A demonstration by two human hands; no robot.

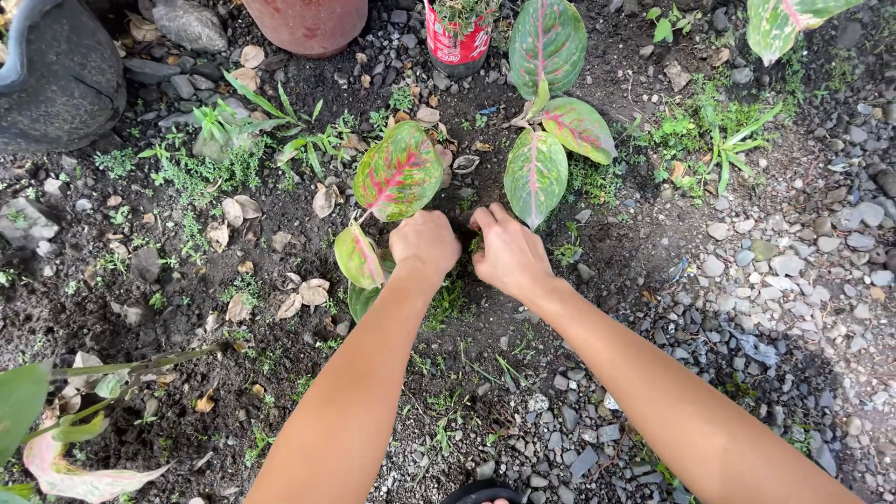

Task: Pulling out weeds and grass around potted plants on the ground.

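Your hands meet on the soil at the base of the plant.

Your left hand [425, 245] is curled into a fist, fingers tucked under; whether it grips anything, you cannot tell. Your right hand [509, 254] presses bent fingers into the soil [467, 308]. The plant [399, 173], red-and-green leaved, stands just beyond your knuckles, with a red pot [457, 42] farther back.

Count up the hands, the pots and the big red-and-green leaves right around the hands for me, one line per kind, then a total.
Hands: 2, the left hand and the right hand, both down on the soil.
Pots at the top edge: 2, a terracotta pot and a small red pot.
Big red-and-green leaves near the hands: 5.
Total: 9.
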